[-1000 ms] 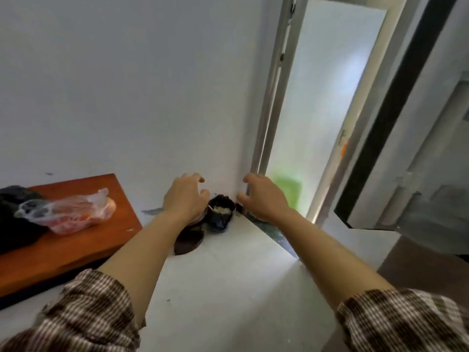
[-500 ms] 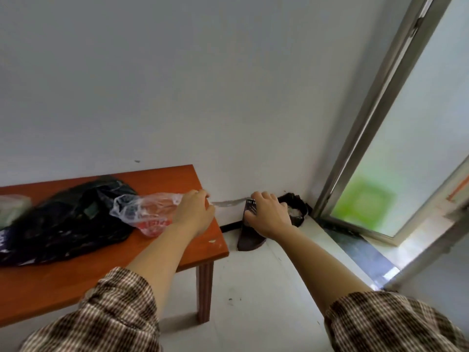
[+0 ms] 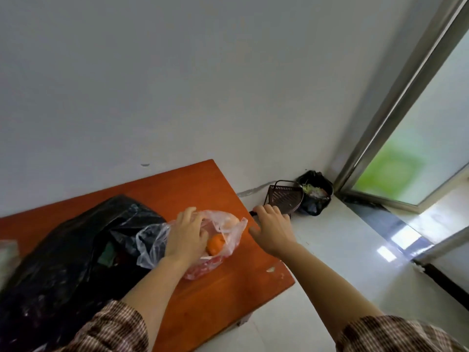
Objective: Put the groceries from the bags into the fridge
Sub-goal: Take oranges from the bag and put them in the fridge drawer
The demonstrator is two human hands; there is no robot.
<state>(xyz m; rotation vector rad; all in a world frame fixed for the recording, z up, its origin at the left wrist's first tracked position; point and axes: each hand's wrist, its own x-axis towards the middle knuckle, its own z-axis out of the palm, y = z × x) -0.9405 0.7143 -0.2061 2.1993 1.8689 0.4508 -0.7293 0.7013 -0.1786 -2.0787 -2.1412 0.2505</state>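
**Starting on the clear plastic bag [image 3: 229, 224] at lower centre of the frame.**
The left hand [image 3: 186, 235] is lying over the bag on the orange bench [image 3: 203, 179], beside the black bag [image 3: 63, 250]; whether it is gripping cannot be told. The right hand [image 3: 272, 232] is hovering wide and empty at the bench's right edge. Half a second ago the left hand was only touching the bag's end and the right was over the floor. Next, probably both hands will be lifting the bag; no fridge is showing.
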